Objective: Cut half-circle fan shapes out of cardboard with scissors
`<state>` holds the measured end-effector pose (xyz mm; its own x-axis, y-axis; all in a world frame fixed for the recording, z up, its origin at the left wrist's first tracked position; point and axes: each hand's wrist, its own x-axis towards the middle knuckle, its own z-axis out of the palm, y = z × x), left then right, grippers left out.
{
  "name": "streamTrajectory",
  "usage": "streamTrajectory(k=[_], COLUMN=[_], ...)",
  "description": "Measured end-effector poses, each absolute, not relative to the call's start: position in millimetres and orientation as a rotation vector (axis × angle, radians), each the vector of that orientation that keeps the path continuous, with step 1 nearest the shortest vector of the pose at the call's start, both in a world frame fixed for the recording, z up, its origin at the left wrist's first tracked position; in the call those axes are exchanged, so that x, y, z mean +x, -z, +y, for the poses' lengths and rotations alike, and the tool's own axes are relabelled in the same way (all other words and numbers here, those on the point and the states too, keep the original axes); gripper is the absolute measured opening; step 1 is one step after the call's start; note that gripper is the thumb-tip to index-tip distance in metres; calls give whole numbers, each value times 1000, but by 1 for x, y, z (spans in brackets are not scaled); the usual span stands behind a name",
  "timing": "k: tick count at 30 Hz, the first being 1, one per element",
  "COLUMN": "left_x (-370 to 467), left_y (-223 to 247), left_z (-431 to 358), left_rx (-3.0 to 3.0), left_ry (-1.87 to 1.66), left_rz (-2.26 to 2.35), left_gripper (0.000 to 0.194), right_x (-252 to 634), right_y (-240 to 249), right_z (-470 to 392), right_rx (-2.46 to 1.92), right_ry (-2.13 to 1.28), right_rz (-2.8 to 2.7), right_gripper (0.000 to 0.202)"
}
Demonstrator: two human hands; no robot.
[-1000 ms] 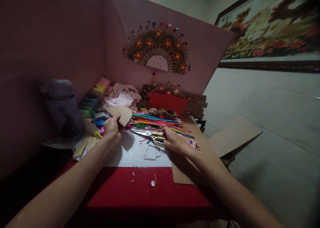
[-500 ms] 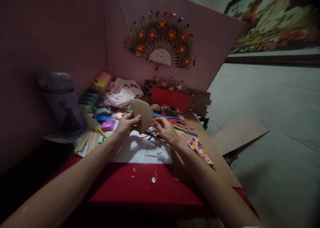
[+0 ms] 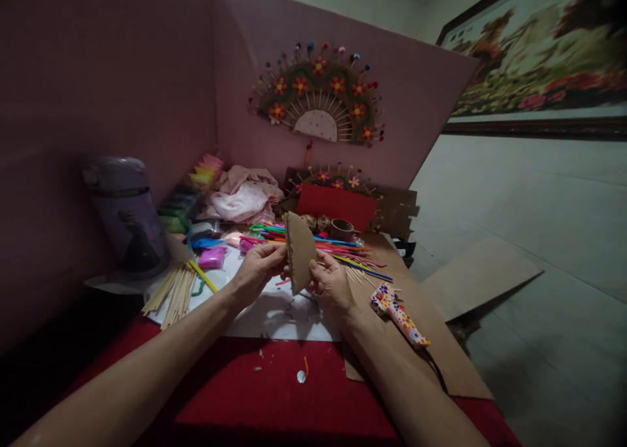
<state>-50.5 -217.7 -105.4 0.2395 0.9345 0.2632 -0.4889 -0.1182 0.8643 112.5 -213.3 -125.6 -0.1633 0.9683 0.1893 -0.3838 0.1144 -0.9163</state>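
"Brown cardboard piece (image 3: 302, 254), held on end above white paper (image 3: 245, 326); your left hand (image 3: 258, 268) pinches one side, your right hand (image 3: 336, 287) the other."

"How far along are you?"

"It looks cut, one side curved; its visible face is bare. What's left can't be told."

"Your room?"

"Nearest you, red counter (image 3: 235, 391) around a shiny disc (image 3: 301, 376); coloured sticks (image 3: 345, 251) crowd behind."

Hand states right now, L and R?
Left hand: closed, holding the cardboard piece by its left edge.
Right hand: closed, holding the same piece by its right edge.
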Motion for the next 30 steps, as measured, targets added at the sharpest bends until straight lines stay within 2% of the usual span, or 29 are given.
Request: streamTrajectory(k=[6,12,16,23,30], left_x=[-45,-44,-41,-42,-54], left_y=[104,104,113,122,119], left_z=[-223,-223,-218,-211,-200], left_rx=[1068,994,1041,1206,1014], left_ry=[-1366,-1312,-1378,-1593,-1636], left_rz=[606,624,759,997,1011], left_gripper=[30,35,35,20,28], right_x=[112,114,110,107,115], right_y=[124,127,126,132,120], right_z=[-220,-222,-227,-229,-226], right_rx=[-799,-786,-881,-996,-863], right_ry=[-1280,-1322,-1175,-989,-846], right_rz=[-1169,-1136,-1185,-1206,-942], right_gripper=[55,61,55,34,37])
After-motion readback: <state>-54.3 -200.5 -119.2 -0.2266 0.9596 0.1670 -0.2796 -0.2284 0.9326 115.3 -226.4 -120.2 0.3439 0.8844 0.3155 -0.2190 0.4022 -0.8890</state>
